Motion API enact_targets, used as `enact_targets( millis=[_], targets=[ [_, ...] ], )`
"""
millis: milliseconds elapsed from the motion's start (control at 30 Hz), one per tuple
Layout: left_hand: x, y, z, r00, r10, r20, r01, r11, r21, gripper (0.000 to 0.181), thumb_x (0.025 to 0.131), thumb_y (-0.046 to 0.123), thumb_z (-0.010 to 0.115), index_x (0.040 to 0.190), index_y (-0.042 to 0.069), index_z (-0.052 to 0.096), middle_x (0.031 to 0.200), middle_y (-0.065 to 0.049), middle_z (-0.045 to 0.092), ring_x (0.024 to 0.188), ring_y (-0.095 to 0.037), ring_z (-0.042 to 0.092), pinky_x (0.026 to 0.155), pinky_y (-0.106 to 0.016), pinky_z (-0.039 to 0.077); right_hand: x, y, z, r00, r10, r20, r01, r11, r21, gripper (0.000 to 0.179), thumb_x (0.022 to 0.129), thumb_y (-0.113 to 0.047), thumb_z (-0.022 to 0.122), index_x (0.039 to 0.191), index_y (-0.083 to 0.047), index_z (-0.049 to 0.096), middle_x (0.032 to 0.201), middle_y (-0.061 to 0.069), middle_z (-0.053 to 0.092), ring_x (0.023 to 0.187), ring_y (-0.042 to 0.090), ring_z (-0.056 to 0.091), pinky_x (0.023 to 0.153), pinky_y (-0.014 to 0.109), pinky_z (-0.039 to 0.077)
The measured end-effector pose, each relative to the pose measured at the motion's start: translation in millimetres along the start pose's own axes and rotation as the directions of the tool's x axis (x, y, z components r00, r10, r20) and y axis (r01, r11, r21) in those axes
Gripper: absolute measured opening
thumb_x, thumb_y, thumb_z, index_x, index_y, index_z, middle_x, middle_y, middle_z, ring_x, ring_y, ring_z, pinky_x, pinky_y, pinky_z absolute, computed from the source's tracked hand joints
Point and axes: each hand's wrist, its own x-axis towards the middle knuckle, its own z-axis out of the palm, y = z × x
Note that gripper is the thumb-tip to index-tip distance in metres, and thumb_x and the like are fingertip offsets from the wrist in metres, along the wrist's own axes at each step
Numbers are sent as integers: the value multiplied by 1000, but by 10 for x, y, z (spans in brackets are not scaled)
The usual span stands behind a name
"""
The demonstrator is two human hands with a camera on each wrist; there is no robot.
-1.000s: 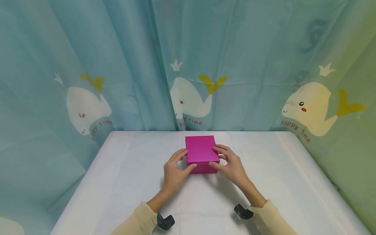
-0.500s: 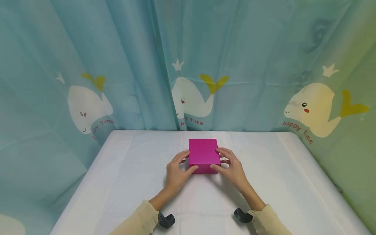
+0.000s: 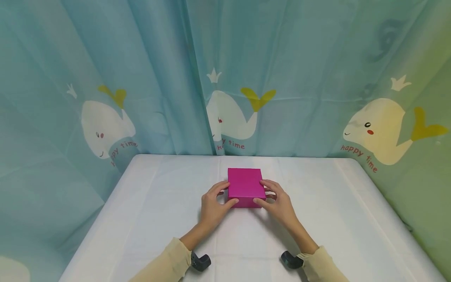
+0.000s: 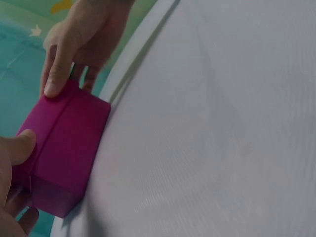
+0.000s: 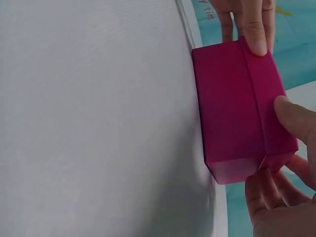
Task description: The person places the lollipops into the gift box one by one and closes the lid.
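Observation:
A glossy magenta gift box (image 3: 246, 203) stands near the far middle of the table with its square lid (image 3: 246, 182) on. A seam below the lid's rim shows in both wrist views. My left hand (image 3: 212, 207) grips the lid's left side, thumb on the front face and fingers along the side. Opposite it, my right hand (image 3: 280, 203) grips the right side in the same way. In the right wrist view, the right thumb (image 5: 291, 116) presses the lid's front while the fingers reach the lower side edge. The inside of the box is hidden.
A white cloth covers the table (image 3: 169, 196). Its far edge meets a blue-green curtain (image 3: 158, 58) printed with whales. Dark curved devices (image 3: 201, 261) stick out below both beige sleeves (image 3: 165, 261).
The lid has come down over the box between both hands, so less of the lower wall shows in front. The head view has shifted slightly.

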Motion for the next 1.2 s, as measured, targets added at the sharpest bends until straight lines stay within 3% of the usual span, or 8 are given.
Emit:
enact_targets(
  millis=[333, 900, 1033, 1200],
  targets=[
    [-43, 2, -33, 999, -33, 35, 32, 999, 27, 57, 76, 17, 94, 126, 3, 72, 128, -10, 70, 115, -23, 69, 92, -39, 59, -45, -32, 18, 1000, 19, 2, -19, 998, -56, 67, 79, -8, 90, 139, -3, 62, 145, 15, 55, 116, 33, 66, 94, 43, 58],
    [-38, -9, -59, 998, -4, 61, 1, 999, 50, 56, 77, 17, 93, 126, 4, 71, 126, -9, 71, 112, -22, 69, 92, -38, 59, -52, -31, 31, 1000, -9, 2, 10, 997, -73, 65, 80, -11, 89, 139, -2, 62, 144, 17, 57, 116, 36, 66, 92, 44, 59],
    [-31, 4, -109, 994, -17, 106, 11, 998, 59, 54, 79, 18, 91, 127, 4, 70, 125, -11, 71, 112, -25, 69, 93, -43, 58, -62, -23, -27, 997, -61, 42, 65, 993, -99, 67, 81, -13, 89, 141, -4, 60, 143, 17, 57, 114, 35, 67, 89, 47, 60],
    [-28, -34, -297, 991, -2, 132, -11, 995, 101, 55, 84, 22, 87, 131, 3, 66, 130, -12, 69, 119, -29, 66, 98, -47, 56, -87, -3, -164, 973, -224, 61, 232, 953, -196, 67, 83, -16, 87, 143, -6, 57, 140, 14, 59, 115, 36, 65, 89, 53, 58]
  ],
)
